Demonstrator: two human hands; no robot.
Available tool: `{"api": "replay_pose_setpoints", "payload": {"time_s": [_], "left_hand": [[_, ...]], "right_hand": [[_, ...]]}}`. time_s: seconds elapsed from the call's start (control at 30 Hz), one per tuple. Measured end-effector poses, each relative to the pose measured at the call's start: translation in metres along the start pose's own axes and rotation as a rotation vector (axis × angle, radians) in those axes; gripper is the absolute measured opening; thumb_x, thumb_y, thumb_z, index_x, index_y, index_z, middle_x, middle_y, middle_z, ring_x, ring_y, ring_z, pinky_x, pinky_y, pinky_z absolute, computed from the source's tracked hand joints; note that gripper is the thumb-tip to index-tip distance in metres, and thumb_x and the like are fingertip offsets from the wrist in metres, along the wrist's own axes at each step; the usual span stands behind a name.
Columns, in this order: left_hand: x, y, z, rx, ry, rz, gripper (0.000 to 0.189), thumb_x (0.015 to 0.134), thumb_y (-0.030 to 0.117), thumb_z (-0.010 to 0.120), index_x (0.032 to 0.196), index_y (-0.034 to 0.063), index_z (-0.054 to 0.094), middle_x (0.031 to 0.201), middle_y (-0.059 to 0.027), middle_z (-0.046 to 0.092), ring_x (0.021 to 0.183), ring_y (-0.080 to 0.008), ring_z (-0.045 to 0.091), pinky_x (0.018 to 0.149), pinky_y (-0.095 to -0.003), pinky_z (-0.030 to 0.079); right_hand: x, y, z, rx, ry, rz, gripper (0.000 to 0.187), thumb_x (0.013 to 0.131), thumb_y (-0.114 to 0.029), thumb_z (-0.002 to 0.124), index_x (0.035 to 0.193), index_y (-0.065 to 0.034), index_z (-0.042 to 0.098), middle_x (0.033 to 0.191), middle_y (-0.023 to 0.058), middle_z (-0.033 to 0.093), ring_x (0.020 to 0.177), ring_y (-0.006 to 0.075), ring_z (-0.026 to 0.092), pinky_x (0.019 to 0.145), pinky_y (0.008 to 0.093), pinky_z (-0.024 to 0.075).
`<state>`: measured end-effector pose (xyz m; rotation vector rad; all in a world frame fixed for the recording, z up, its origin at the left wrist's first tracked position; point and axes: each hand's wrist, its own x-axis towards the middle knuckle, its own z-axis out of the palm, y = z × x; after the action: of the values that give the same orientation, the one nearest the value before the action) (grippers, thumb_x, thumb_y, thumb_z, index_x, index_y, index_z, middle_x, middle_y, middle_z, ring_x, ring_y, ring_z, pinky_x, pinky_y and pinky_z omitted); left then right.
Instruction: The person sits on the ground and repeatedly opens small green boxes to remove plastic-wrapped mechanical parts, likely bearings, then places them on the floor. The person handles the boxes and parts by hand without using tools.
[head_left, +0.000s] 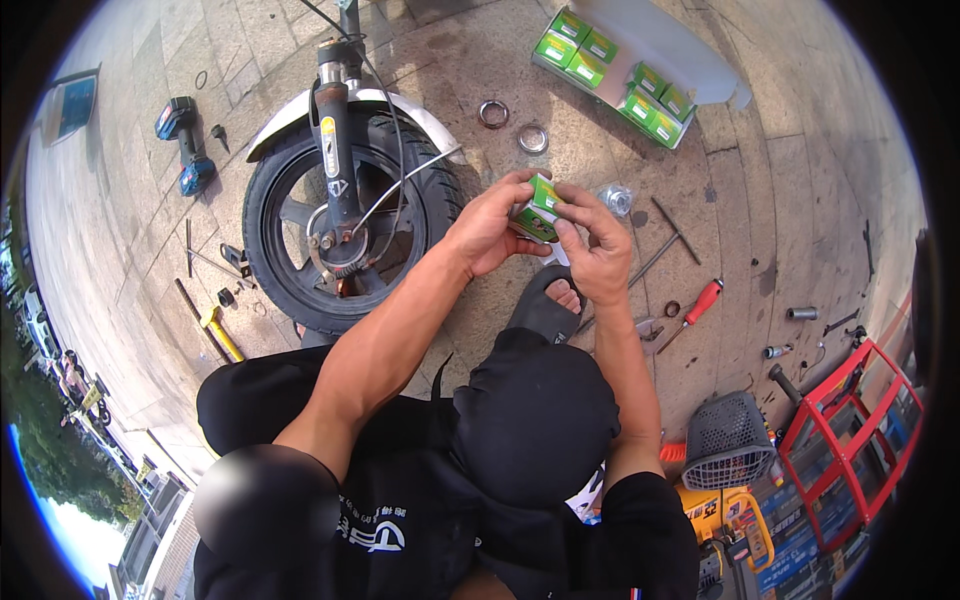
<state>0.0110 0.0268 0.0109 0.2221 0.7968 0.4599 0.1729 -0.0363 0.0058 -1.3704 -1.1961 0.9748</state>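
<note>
A small green cardboard box (541, 201) is held between both hands. My left hand (495, 225) grips its left side, thumb and fingers around it. The fingers of my right hand (598, 244) press on its right side, by a pale flap at the lower end. Two metal bearing rings, one (493, 114) and another (533, 139), lie on the paving above the hands. A part in clear plastic wrap (616, 199) sits just right of the box. To the left stands a scooter front wheel (352, 225) with its fork (337, 150) and white mudguard (431, 118).
An open carton (607, 94) of green boxes lies at the upper right. A cordless power tool (184, 146) and yellow-handled tool (221, 334) lie left. Right are a T-handle wrench (660, 259), red screwdriver (702, 304), adjustable wrench (649, 334), grey basket (729, 435) and red metal frame (844, 450).
</note>
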Motion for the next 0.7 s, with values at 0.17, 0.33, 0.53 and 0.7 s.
{"api": "replay_pose_setpoints", "payload": {"time_s": [0.17, 0.33, 0.53, 0.7], "left_hand": [[0.004, -0.008, -0.001, -0.099, 0.058, 0.047, 0.041, 0.098, 0.027, 0.05, 0.133, 0.0095, 0.041, 0.115, -0.0084, 0.056, 0.095, -0.0212, 0.062, 0.074, -0.0416, 0.057], [0.003, -0.007, 0.002, 0.165, 0.078, -0.056, 0.059, 0.099, 0.034, 0.052, 0.146, 0.0103, 0.027, 0.124, -0.0097, 0.054, 0.105, -0.0264, 0.06, 0.085, -0.0458, 0.054], [0.008, 0.009, 0.004, 0.071, 0.054, 0.084, 0.07, 0.097, 0.043, 0.053, 0.15, 0.0078, 0.023, 0.145, -0.0166, 0.037, 0.11, -0.0307, 0.059, 0.092, -0.0455, 0.049], [0.005, 0.014, -0.015, 0.088, 0.114, 0.091, 0.063, 0.096, 0.037, 0.056, 0.143, 0.0022, 0.033, 0.139, -0.0171, 0.044, 0.107, -0.0279, 0.06, 0.088, -0.0401, 0.049]], "right_hand": [[-0.003, -0.018, 0.012, -0.39, -0.052, -0.217, 0.027, 0.076, 0.002, 0.067, 0.103, -0.0021, 0.069, 0.118, 0.017, 0.064, 0.116, 0.0358, 0.057, 0.099, 0.0406, 0.0451], [0.014, -0.008, -0.007, -0.125, -0.262, 0.146, 0.032, 0.071, -0.007, 0.076, 0.1, -0.0012, 0.062, 0.116, 0.0164, 0.064, 0.112, 0.0327, 0.059, 0.096, 0.0387, 0.0475], [0.099, 0.033, -0.05, -0.165, -0.046, 0.224, 0.041, 0.075, -0.008, 0.074, 0.11, 0.0005, 0.055, 0.106, 0.0111, 0.062, 0.097, 0.0203, 0.063, 0.087, 0.0336, 0.0535], [0.189, 0.1, -0.086, -0.11, 0.05, 0.142, 0.041, 0.078, -0.008, 0.073, 0.112, 0.0011, 0.052, 0.106, 0.009, 0.062, 0.097, 0.0169, 0.06, 0.083, 0.0281, 0.0495]]}}
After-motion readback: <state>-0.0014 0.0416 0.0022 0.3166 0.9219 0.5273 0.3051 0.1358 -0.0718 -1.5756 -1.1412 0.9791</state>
